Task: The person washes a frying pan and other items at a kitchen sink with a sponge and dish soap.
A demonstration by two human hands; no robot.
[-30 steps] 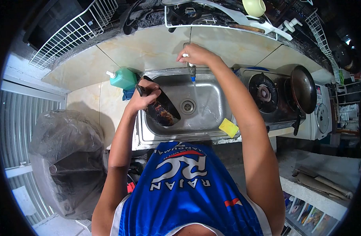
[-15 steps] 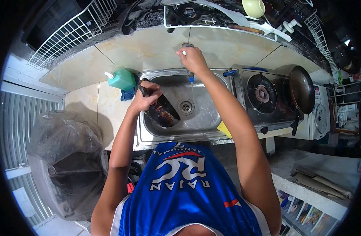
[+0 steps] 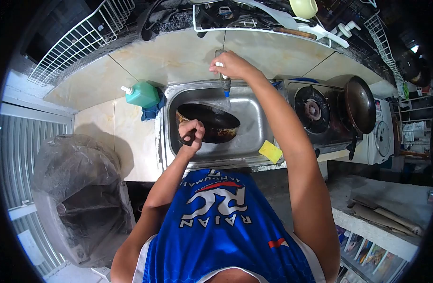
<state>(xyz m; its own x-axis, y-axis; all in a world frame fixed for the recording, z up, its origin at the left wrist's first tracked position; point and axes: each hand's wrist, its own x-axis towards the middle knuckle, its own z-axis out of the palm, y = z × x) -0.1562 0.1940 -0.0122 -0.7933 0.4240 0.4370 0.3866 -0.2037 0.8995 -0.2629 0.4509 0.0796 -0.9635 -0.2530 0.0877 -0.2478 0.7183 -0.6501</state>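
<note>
My left hand (image 3: 192, 135) is closed around the handle of a dark frying pan (image 3: 216, 123). The pan is tilted inside the steel sink (image 3: 259, 111), with its black inner face toward the tap and brown, scorched patches along its near side. Above it, the fingers of my right hand (image 3: 233, 65) are closed on the white lever of the faucet (image 3: 226, 86). Water appears to run from the blue-tipped spout toward the pan. A yellow sponge (image 3: 271, 151) lies on the sink's front rim, below my right forearm.
Left of the sink stands a green pump bottle (image 3: 143, 94) beside a dark blue cloth (image 3: 152, 111). A gas stove (image 3: 312, 109) adjoins the sink on the right, with another pan (image 3: 360, 104) propped on it. A utensil rack (image 3: 268, 31) runs along the back.
My left hand has turned the pan and brought it rightward beneath the spout, so its inside now shows. My right hand stays at the faucet, its wrist slightly lower. More of the sponge is visible.
</note>
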